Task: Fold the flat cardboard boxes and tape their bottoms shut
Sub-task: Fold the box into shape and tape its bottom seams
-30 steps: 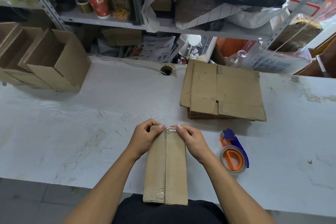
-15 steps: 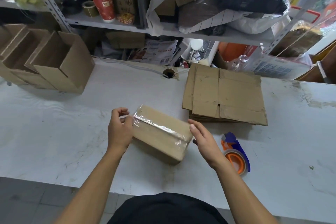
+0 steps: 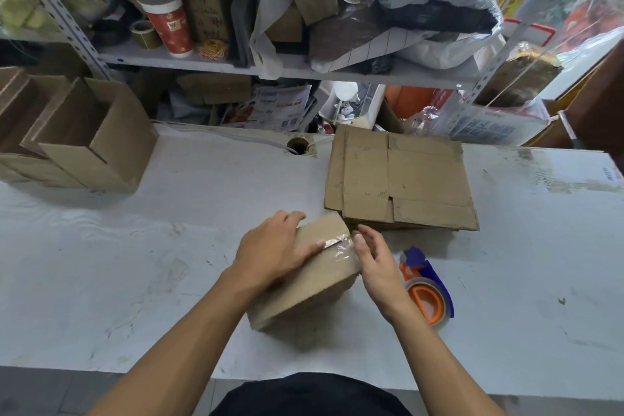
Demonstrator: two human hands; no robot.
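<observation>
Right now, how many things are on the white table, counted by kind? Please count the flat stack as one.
Taped box under the hands: 1
Open folded boxes at left: 3
Stack of flat cardboard: 1
Tape dispenser: 1
Total: 6

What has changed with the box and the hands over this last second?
The taped box was lifted off the table edge, turned, and now lies crosswise further onto the table. The left hand moved on top, pressing flat over the tape; the right hand shifted to its right end. The flat cardboard stack, tape dispenser and folded boxes stayed put.
</observation>
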